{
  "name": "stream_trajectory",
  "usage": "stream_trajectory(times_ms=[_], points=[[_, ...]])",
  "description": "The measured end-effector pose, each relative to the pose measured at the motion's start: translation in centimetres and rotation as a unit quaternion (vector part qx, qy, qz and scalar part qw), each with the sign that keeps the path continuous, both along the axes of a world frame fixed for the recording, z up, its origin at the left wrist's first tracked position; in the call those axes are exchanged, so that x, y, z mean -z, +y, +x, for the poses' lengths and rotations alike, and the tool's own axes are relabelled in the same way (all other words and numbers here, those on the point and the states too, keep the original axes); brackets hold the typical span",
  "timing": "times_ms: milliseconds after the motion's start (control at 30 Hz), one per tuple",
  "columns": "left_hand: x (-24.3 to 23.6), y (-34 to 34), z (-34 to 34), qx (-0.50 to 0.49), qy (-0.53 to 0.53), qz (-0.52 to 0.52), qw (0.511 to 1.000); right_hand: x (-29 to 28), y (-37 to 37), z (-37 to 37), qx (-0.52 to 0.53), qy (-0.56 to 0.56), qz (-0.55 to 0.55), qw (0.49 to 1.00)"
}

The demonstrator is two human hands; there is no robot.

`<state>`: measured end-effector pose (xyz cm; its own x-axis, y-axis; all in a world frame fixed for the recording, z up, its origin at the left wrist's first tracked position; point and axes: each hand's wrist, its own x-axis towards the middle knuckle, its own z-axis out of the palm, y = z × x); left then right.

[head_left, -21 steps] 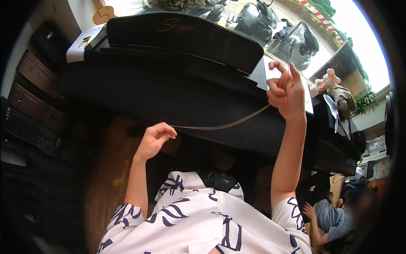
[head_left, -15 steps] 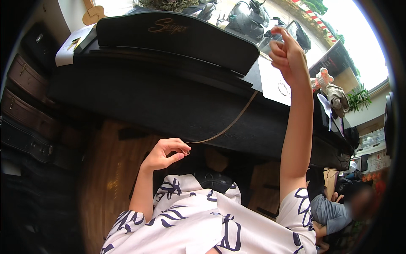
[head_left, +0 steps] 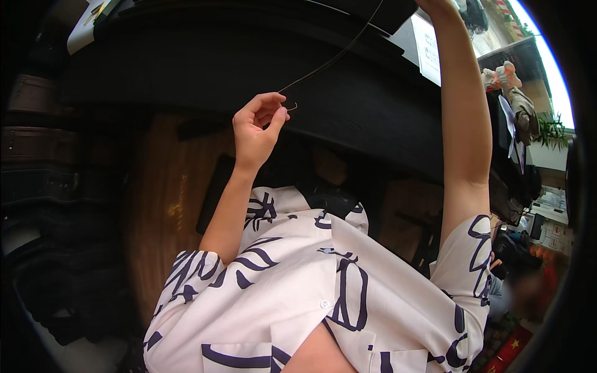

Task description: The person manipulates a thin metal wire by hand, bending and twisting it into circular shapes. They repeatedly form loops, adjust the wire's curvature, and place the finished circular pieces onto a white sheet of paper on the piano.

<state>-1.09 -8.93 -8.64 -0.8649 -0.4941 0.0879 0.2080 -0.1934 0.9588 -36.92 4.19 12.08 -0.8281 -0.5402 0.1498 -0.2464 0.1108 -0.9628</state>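
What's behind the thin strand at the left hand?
Black furniture shows behind the exposed stretch of the thin strand. Whatever lies directly behind the left hand is covered.

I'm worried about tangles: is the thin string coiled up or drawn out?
Drawn out: the thin string runs in one curve from the left hand to the picture's top edge.

A long black counter (head_left: 186, 74) spans the top of the view, above a wooden floor (head_left: 163, 205). A white paper (head_left: 84, 36) lies on its left end, a printed sheet (head_left: 427, 50) toward its right. What carries the figure (head_left: 502, 76) and rumpled cloth (head_left: 523, 118) farther right is unclear.
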Motion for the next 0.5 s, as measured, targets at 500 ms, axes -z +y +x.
stream_trajectory(times_ms=[500], points=[[-3.3,-0.4,0.4,0.194,-0.034,-0.215,0.956,-3.9,3.0,3.3,0.126,0.194,-0.023,0.973]])
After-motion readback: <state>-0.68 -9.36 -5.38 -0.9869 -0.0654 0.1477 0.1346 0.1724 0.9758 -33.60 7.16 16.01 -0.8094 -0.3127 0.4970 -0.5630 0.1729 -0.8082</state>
